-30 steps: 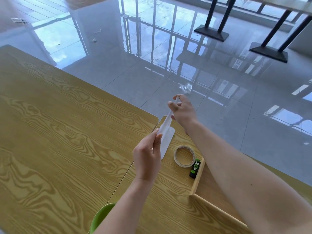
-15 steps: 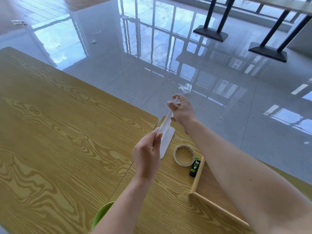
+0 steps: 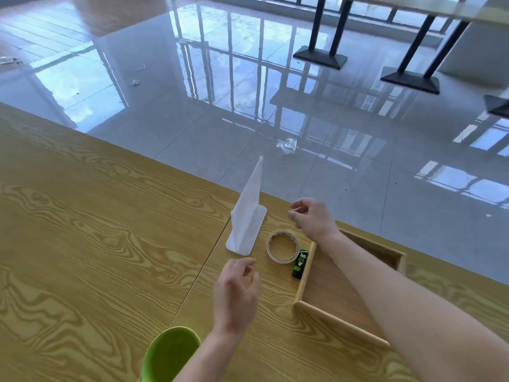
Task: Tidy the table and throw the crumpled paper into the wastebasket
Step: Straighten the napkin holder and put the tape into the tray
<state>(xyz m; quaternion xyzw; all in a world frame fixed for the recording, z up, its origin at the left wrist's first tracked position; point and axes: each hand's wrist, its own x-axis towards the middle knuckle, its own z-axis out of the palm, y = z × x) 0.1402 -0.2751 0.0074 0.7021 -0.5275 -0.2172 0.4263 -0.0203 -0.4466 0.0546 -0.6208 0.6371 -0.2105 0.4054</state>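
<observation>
Glossy grey tiled floor (image 3: pixel 220 128) behind, mirroring window frames; pale wood-grain table (image 3: pixel 82 230) across the foreground, seen from above and behind the hands.

Left hand (image 3: pixel 237 293) hovering low over the table, fingers loosely spread and slightly curled, holding nothing, touching nothing visible. Right hand (image 3: pixel 311 219) raised just beyond the roll of tape, fingers partly bent with thumb and forefinger close together but gripping nothing. Both hands empty and apart, one on each side of the tape roll.

White folded paper (image 3: pixel 248 224) between and beyond the hands, free of both: flat base resting on the table near its far edge, a tall pointed flap standing up from it and tilting away. Not crumpled. Roll of beige tape (image 3: pixel 283 247) lying flat just right of the paper's base. Small black-and-green tube (image 3: pixel 300 262) lying beside the tape, touching the outer wall of a shallow wooden tray (image 3: pixel 305 274); print on the tube too small to read.

Tray largely covered by the right forearm, so its contents not fully visible. Green rounded rim (image 3: pixel 170 351) at the bottom edge, cut off by the frame and partly behind the left forearm; impossible to tell whether a bin, chair or bowl. Small clear crinkled scrap (image 3: pixel 287 145) lying on the floor beyond the table, too blurred to identify. Black table legs (image 3: pixel 322 28) with flat bases at the upper right.
</observation>
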